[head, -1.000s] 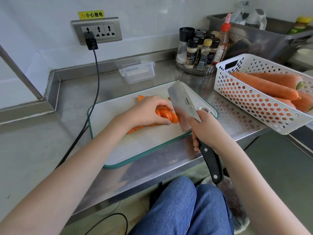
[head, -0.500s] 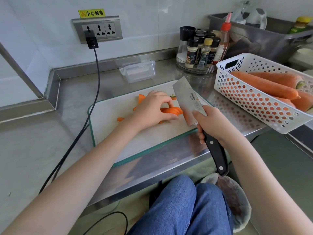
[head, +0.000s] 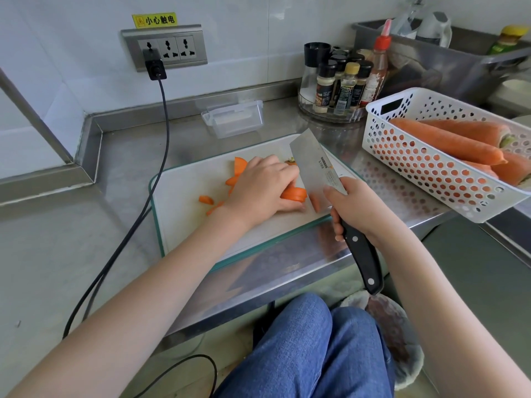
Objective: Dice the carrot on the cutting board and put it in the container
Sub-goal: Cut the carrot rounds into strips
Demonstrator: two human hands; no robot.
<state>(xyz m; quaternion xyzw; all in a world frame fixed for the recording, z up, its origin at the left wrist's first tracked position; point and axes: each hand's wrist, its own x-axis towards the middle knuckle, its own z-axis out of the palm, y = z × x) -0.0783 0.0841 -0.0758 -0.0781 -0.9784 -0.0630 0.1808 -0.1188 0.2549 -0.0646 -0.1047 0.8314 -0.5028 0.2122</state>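
A white cutting board (head: 184, 225) with a green rim lies on the steel counter. On it, my left hand (head: 258, 191) curls over a stack of carrot slices (head: 293, 193) and holds them down. Loose carrot pieces (head: 206, 200) lie to the left of that hand. My right hand (head: 359, 208) grips the black handle of a cleaver (head: 316, 168), whose blade stands on the board right beside the slices. A small clear plastic container (head: 234, 119) sits behind the board.
A white perforated basket (head: 425, 170) with whole carrots stands at the right. Spice bottles (head: 342, 84) cluster at the back, a steel tub behind them. A black cable (head: 161, 156) hangs from the wall socket past the board's left edge. A lined bin (head: 393, 334) is below.
The cleaver blade has come down against the carrot stack. My left hand shifted slightly right along the slices, leaving loose pieces behind it.
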